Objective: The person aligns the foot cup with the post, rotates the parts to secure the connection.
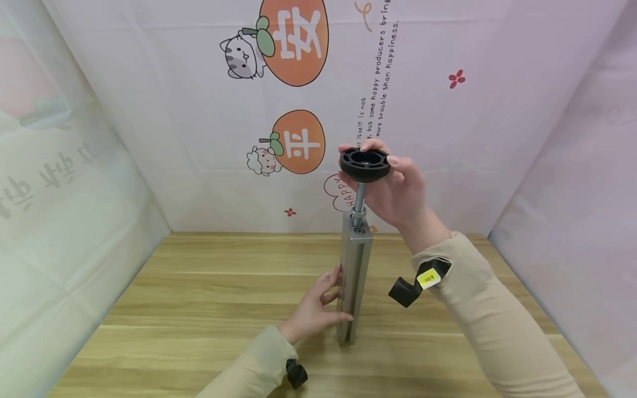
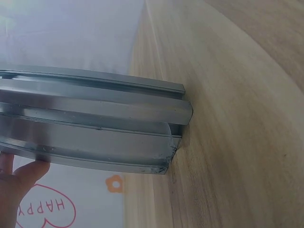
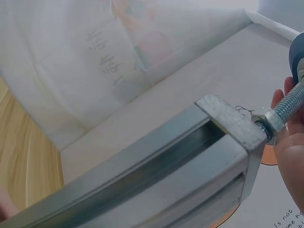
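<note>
A slotted aluminium profile (image 1: pixel 352 276) stands upright on the wooden table. From its top end rises a threaded rod (image 1: pixel 360 196) with a hex nut (image 3: pixel 268 124) at the base, where the rod enters the end plate (image 3: pixel 232 121). On the rod's upper end sits a round black levelling foot (image 1: pixel 365 166), its ribbed underside facing up. My right hand (image 1: pixel 400 190) grips the foot by its rim, thumb on the near right side, fingers behind. Lower down, my left hand (image 1: pixel 316 307) holds the profile between thumb and fingers. The profile's cut lower end (image 2: pixel 173 147) shows close to the table in the left wrist view.
The wooden table (image 1: pixel 224 309) lies beneath. A white printed cloth (image 1: pixel 189 138) with orange fruit and cartoon animals hangs behind it, with cloth walls (image 1: pixel 59 166) on both sides. Black straps with camera mounts (image 1: pixel 405 292) sit on both wrists.
</note>
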